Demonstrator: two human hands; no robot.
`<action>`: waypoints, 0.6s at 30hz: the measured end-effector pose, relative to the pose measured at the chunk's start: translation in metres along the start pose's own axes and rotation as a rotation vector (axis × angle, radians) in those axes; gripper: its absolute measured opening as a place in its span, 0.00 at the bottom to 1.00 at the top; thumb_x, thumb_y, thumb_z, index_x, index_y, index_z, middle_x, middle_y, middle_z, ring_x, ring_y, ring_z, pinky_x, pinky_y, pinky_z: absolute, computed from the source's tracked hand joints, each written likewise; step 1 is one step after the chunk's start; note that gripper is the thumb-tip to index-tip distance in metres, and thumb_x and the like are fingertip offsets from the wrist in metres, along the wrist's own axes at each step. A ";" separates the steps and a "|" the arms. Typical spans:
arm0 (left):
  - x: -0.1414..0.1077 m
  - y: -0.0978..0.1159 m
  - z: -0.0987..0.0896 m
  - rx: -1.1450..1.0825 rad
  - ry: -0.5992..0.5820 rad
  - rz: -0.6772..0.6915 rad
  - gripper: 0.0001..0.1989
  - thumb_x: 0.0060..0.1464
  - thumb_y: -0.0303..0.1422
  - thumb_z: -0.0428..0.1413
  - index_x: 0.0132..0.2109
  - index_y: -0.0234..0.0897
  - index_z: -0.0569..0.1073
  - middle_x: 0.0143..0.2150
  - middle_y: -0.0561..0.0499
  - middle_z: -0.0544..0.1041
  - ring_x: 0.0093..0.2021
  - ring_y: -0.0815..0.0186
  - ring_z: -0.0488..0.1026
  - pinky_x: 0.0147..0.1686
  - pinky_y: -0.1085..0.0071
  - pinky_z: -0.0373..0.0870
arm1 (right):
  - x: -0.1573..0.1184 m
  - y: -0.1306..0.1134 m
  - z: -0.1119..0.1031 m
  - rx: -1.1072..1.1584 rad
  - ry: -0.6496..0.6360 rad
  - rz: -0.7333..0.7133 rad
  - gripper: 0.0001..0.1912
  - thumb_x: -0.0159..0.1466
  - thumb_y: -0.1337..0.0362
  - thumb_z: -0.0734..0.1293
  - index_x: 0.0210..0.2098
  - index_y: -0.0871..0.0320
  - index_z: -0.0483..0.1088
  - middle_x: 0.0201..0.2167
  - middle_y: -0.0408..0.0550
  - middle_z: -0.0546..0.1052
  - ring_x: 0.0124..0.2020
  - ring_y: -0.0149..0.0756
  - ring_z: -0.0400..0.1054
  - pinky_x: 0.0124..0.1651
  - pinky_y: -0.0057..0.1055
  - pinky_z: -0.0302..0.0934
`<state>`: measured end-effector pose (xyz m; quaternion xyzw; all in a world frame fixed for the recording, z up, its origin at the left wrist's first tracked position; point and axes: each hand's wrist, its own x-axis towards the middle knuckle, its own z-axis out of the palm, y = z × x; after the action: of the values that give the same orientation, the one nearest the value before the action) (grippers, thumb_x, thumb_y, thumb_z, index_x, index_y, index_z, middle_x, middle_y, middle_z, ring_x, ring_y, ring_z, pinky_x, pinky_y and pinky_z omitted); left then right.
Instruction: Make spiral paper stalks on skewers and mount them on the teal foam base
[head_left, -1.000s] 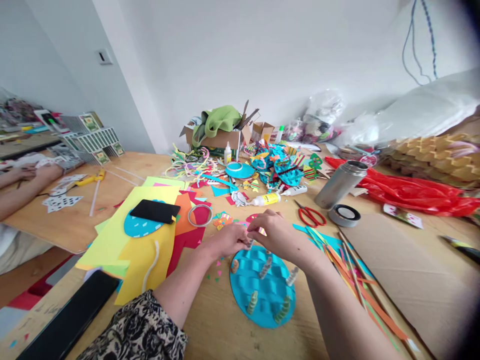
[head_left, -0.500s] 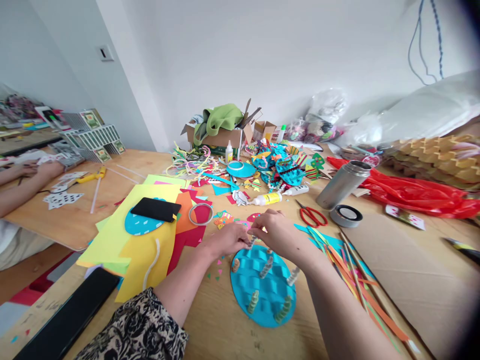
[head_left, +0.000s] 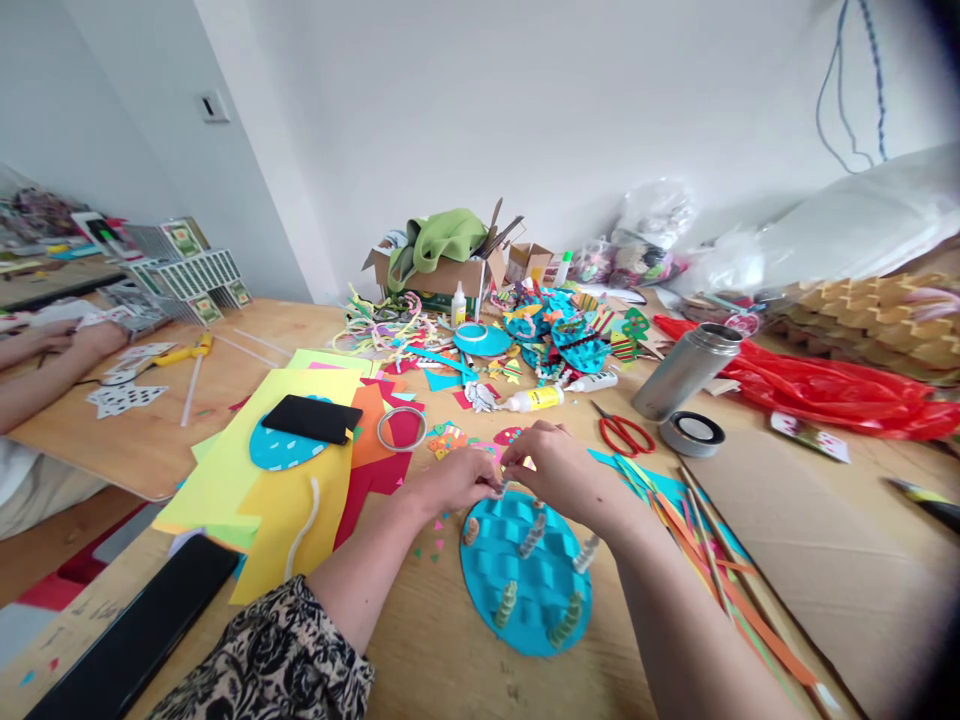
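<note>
By the far edge of the blue disc [head_left: 484, 570], the left hand [head_left: 459, 480] pinches a grey coil [head_left: 503, 489]. The right hand [head_left: 551, 460] curls beside it, grip hidden.

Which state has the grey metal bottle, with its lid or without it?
Without it: the bottle shows its bare neck, and a round lid lies beside it.

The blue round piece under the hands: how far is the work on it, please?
Already there: several curled strips stand on the blue round piece.
In hand: the left hand and right hand work with their fingertips at a pale curl by its far edge.
Left: probably finishing that curl; whether more should follow, I cannot tell.
</note>
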<state>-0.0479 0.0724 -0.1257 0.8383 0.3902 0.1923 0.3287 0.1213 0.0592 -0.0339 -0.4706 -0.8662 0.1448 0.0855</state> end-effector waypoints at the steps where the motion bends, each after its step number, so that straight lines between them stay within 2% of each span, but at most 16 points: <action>1: 0.000 0.000 0.000 0.002 -0.001 -0.004 0.03 0.48 0.25 0.58 0.28 0.34 0.76 0.31 0.52 0.77 0.34 0.68 0.72 0.33 0.76 0.64 | 0.000 -0.001 -0.001 0.002 -0.001 0.000 0.06 0.58 0.68 0.66 0.30 0.57 0.77 0.30 0.49 0.78 0.39 0.40 0.69 0.43 0.33 0.56; 11: -0.001 0.006 -0.006 0.001 -0.027 -0.046 0.01 0.47 0.27 0.60 0.29 0.33 0.77 0.29 0.53 0.76 0.30 0.69 0.71 0.30 0.78 0.62 | -0.001 -0.002 -0.003 -0.044 -0.014 -0.002 0.07 0.60 0.66 0.65 0.31 0.57 0.77 0.29 0.50 0.78 0.40 0.41 0.69 0.44 0.32 0.56; 18: -0.001 0.009 -0.005 0.004 -0.032 -0.062 0.03 0.46 0.26 0.58 0.28 0.34 0.77 0.27 0.53 0.75 0.29 0.69 0.71 0.29 0.78 0.62 | 0.000 0.000 0.000 -0.035 0.004 -0.023 0.07 0.59 0.68 0.65 0.30 0.58 0.77 0.28 0.49 0.78 0.39 0.40 0.68 0.44 0.32 0.56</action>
<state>-0.0468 0.0694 -0.1161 0.8295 0.4112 0.1676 0.3389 0.1209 0.0589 -0.0339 -0.4625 -0.8737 0.1276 0.0804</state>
